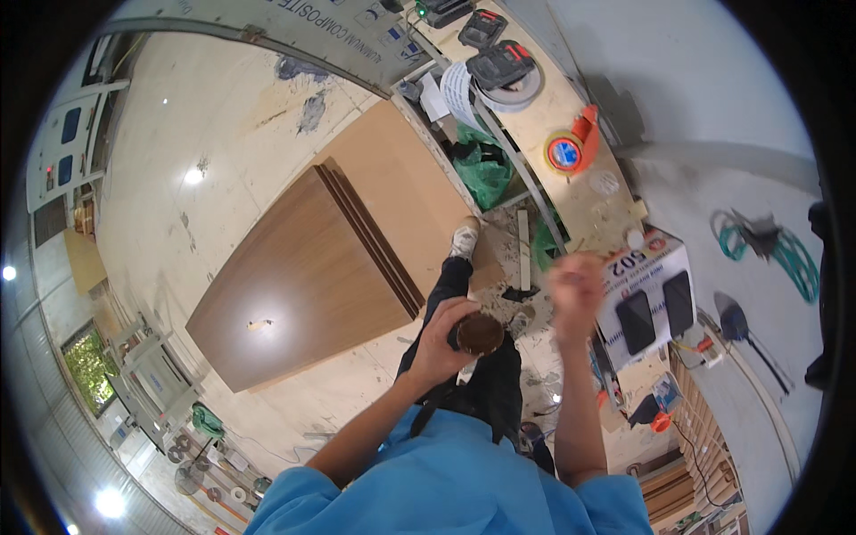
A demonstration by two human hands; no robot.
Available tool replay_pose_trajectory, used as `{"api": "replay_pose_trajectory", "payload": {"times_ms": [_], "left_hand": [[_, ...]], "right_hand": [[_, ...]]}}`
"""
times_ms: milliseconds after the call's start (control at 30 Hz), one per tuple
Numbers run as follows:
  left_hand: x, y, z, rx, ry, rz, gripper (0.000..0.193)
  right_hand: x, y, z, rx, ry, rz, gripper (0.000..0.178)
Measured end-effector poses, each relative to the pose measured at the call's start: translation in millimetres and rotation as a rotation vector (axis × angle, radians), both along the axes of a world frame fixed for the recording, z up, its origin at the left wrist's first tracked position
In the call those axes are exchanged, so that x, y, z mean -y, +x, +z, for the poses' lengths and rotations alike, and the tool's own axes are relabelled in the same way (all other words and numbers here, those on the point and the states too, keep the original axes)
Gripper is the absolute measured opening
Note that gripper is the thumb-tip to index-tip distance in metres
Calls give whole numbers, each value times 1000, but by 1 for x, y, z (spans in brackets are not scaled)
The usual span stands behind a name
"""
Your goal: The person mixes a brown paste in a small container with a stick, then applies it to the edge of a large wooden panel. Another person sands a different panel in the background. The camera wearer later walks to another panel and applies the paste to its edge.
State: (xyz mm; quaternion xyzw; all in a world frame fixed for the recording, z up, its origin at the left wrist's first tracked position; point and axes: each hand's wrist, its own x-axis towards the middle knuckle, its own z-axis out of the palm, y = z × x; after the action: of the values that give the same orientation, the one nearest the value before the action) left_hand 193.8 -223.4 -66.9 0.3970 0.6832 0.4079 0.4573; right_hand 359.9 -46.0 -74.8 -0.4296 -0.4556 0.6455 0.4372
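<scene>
My left hand (437, 346) is closed around a squat, round object with a brown top (481, 333) and a dark side, held in front of my body above my legs. Its exact kind cannot be made out. Raised to the right, my right hand (578, 290) is smeared by motion, so its fingers and anything in them are unclear. Nearest to that hand in the picture is a white printed box (615, 272), on which two dark phone-like slabs (635, 322) lie. Left of my legs rests a stack of brown wood-grain panels (294, 267).
A narrow bench (584, 214) along the right wall carries an orange tape dispenser (571, 147), black battery packs (501, 64) and a white roll (522, 96). Beneath it sits a green plastic bag (484, 174). Teal cable (794, 259) hangs on the wall. Tan board (392, 147) lies under the panels.
</scene>
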Motion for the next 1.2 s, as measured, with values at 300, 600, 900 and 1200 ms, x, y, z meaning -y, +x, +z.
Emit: {"api": "replay_pose_trajectory", "payload": {"times_ms": [300,600,900,1200], "left_hand": [[-19,-87,-133,69,-101,212,83],[2,-121,-221,-21,-192,254,91],[11,-110,-203,134,-201,304,91],[-25,-106,-157,170,-84,210,90]], "right_hand": [[-72,-163,-436,1163,10,600,38],[-128,-165,-631,1606,-107,916,44],[-58,-116,-522,913,-380,86,55],[-47,-117,-410,956,-159,394,47]]}}
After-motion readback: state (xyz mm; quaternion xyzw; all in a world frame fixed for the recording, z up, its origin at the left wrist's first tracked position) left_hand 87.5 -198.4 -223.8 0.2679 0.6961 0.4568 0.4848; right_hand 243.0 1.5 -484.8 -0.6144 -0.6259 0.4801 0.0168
